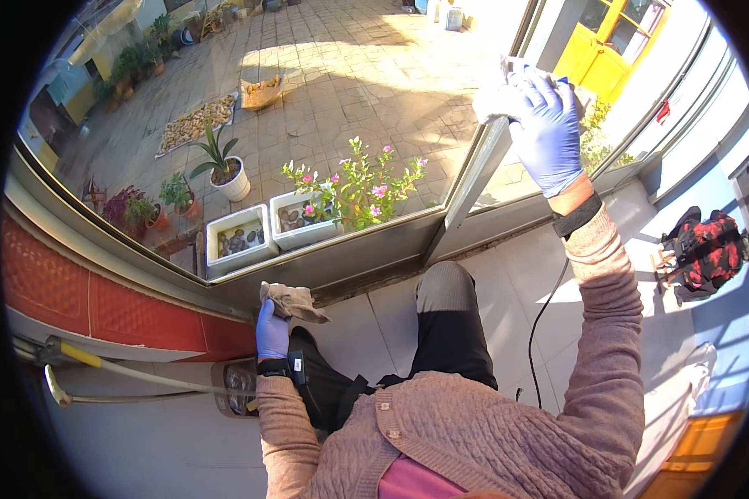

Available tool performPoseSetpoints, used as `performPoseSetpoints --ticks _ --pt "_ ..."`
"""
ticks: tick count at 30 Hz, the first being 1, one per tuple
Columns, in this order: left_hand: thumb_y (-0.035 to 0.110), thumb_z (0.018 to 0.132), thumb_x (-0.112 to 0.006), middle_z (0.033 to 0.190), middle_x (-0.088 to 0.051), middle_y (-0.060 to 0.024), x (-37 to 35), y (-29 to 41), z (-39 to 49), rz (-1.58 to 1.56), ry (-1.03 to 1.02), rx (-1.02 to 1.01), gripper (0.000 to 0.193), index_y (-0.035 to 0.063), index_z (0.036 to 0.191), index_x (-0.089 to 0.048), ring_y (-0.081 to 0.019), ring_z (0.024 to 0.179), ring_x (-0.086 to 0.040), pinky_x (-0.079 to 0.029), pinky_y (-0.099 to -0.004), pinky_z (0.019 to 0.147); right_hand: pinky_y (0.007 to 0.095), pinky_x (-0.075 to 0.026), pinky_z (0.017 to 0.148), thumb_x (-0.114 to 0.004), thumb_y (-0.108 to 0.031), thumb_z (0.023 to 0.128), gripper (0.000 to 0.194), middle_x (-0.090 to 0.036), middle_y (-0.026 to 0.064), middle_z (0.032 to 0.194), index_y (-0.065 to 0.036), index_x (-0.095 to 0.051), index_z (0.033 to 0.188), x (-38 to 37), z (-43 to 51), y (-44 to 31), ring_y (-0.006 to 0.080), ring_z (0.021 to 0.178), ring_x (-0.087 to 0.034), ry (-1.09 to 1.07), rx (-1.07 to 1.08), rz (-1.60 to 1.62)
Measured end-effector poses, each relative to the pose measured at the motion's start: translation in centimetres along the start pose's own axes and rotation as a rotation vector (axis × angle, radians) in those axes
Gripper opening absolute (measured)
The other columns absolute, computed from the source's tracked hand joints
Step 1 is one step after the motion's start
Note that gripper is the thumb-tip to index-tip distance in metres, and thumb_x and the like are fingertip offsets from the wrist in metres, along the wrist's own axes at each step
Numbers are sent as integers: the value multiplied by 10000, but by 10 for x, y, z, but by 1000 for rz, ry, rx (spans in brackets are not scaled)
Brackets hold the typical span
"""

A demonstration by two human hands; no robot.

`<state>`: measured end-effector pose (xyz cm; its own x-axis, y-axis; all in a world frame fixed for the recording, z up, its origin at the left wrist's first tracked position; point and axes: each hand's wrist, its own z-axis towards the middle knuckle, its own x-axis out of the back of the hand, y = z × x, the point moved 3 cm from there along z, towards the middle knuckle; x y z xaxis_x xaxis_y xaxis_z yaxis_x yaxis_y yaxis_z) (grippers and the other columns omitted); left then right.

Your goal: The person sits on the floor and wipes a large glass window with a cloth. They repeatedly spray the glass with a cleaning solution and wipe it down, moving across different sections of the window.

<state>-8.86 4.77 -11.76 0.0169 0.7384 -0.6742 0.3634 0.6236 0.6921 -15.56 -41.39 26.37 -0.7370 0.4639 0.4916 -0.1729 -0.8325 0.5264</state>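
My right hand [544, 140], in a blue disposable glove, is raised at the upper right. It presses a pale cloth [494, 103] at the metal upright [479, 163] of a glazed frame; bright sun washes out part of the cloth. Low on the left, my gloved left hand [272, 337] grips a folded grey-brown cloth [293, 302], thumb on top. This second cloth is held in front of the frame's bottom rail [343, 265], apart from the right hand. Fingers of the left hand are partly hidden beneath the cloth.
Behind the glass stand white foam boxes [240, 243], a pink-flowering plant [368, 187] and a white pot [232, 181]. A red-tiled ledge [143, 305] and long-handled tools [137, 371] are on the left. A black cable [540, 337] crosses the floor; red-and-black items [711, 252] sit at right.
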Motion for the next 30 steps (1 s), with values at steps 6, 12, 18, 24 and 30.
performPoseSetpoints --ticks 6,12,18,24,30 --pt "330 957 -478 1358 -474 -69 6 0 -1 43 37 13 463 137 1372 -415 -252 1258 -423 -319 -451 1015 520 -143 1088 -587 -170 781 542 -435 35 1421 -141 -505 1316 20 46 61 178 1371 -287 -134 93 -380" --pt "319 959 -478 1359 -475 -69 7 0 -1 27 -4 3 453 131 1367 -421 -261 1261 -424 -313 -473 1026 496 -255 1045 -500 -152 800 406 -557 81 1210 -71 -568 1191 -76 -48 -19 227 1206 -441 -265 81 59" --pt "301 951 -517 1318 -507 -29 2 2 -4 -26 -11 24 428 149 1348 -465 -208 1195 -453 -331 -374 962 469 -228 1047 -500 -229 799 495 -529 71 1227 -96 -488 1276 -124 -136 -101 212 1221 -415 -463 182 12" --pt "300 956 -491 1359 -475 -57 3 -1 1 3 -1 -9 473 148 1395 -401 -242 1262 -424 -315 -439 1040 533 -219 1053 -480 -199 831 489 -511 84 1300 -50 -501 1296 -97 -92 -42 222 1261 -405 -469 110 75" --pt "252 947 -521 1326 -499 -52 -5 -1 0 -18 -14 -36 444 113 1362 -452 -224 1206 -458 -343 -413 1005 555 -216 1044 -529 -151 809 456 -497 85 1338 -35 -546 1249 -21 -4 22 210 1314 -383 -120 -17 -14"
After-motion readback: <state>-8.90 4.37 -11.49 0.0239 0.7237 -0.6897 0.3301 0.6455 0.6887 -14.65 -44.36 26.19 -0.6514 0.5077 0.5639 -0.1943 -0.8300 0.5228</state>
